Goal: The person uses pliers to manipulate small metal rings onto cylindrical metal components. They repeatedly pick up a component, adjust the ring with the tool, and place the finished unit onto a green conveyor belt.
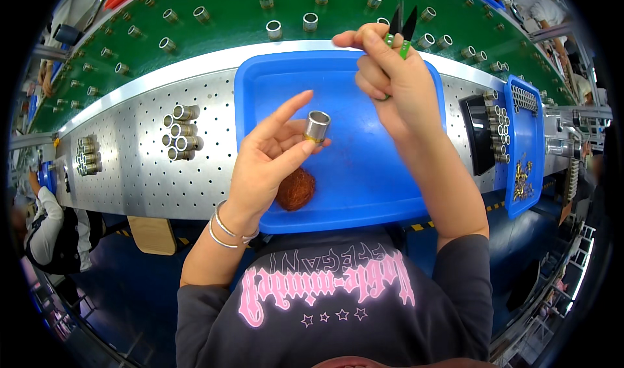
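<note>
Head view: by the near-left corner of the blue tray (370, 189) lies a brown ball (296, 190); over the tray's left half, the left hand (265, 160) pinches a metal ring (317, 127) low, apparently leaving its rim clear. Toward the far-right corner, the right hand (394, 74) curls around snips (406, 41), blades pointing away, presumably for safety.

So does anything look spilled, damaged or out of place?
Nothing looks plainly spilled, and the metal sleeve in your left hand shows no visible damage. The one untidy spot is the loose heap of brassy pieces in the right-hand blue tray; it stands out because round parts at that tray's far end sit in rows.
</note>
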The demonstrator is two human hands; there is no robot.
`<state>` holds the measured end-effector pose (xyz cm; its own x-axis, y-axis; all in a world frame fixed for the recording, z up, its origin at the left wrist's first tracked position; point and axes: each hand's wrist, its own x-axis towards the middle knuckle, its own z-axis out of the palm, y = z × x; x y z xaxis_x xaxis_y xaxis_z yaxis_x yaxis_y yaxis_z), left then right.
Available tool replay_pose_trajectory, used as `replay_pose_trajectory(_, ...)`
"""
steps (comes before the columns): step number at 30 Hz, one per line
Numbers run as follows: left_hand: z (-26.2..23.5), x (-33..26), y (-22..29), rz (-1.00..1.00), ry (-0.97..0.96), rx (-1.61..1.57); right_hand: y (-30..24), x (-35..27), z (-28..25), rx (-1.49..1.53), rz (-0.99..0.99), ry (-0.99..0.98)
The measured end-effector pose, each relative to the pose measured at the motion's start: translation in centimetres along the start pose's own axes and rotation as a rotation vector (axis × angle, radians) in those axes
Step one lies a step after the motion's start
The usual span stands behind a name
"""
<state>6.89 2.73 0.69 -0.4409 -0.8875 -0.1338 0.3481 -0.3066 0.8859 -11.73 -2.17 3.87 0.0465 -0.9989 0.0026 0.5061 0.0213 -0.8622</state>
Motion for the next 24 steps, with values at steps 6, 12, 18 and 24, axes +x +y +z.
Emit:
replay_pose_trajectory(6, -0.6, 0.1, 0.3, 0.001, 0.100, -0.038, -1.3, -1.1, -0.8, 0.036, -0.163, -0.027)
replay_pose_trajectory(12, -0.7, 0.2, -0.2, 0.016, 0.122, -0.007, -3.4, -2.0, -0.1, -0.070, -0.285, -0.432)
replay_pose_trajectory(18, -0.3, 0.1, -0.2, 0.014, 0.103, 0.086, -4.1, -1.6, 1.7, -0.242, -0.391, -0.510)
replay_pose_trajectory(24, -0.6, 0.0, -0.3, 0.023, 0.083, 0.108, -3.8, -1.3, 0.7, -0.201, -0.391, -0.453)
